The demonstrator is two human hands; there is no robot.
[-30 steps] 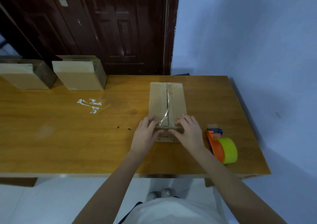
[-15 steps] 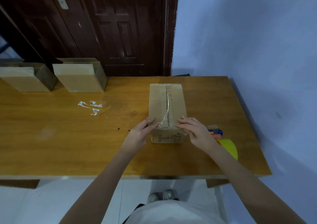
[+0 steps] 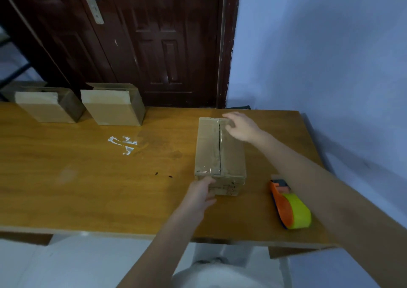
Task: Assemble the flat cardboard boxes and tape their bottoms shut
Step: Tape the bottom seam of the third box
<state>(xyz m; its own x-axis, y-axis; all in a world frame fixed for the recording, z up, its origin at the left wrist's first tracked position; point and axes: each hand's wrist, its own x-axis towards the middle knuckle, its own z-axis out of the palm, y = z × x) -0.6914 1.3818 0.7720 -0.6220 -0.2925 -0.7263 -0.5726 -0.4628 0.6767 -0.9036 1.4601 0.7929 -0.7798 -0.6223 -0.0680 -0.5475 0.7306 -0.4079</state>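
A view looking down from a person's head onto a wooden table (image 3: 66, 188) set against a dark brown door (image 3: 154, 45) and a pale blue wall (image 3: 319, 45).

A taped cardboard box (image 3: 220, 153) stands on the table, right of centre. It is a long brick shape, and its long axis runs straight away from the person, from the near edge of the table toward the door. Its closed flaps face up, with the seam between them running along that same axis. Clear tape (image 3: 208, 168) lies glossy over the seam and folds down over the near end.

The left hand (image 3: 201, 193) is at the near left corner of the box. Its fingers curl against the near end face and the thumb rests on the top edge, so it grips that corner. The right hand (image 3: 241, 126) reaches across to the far right corner. Its fingers bend down over the far top edge, pressing or holding there; whether they pinch the tape end cannot be told.

An orange tape dispenser (image 3: 284, 204) with a yellow-green roll lies on the table to the right of the box, near the right forearm and apart from the box.

Two open cardboard boxes stand side by side along the far left of the table: the nearer box (image 3: 112, 111) and the left box (image 3: 47, 109). Between them and the taped box, scraps of tape residue (image 3: 123, 143) stick to the tabletop.
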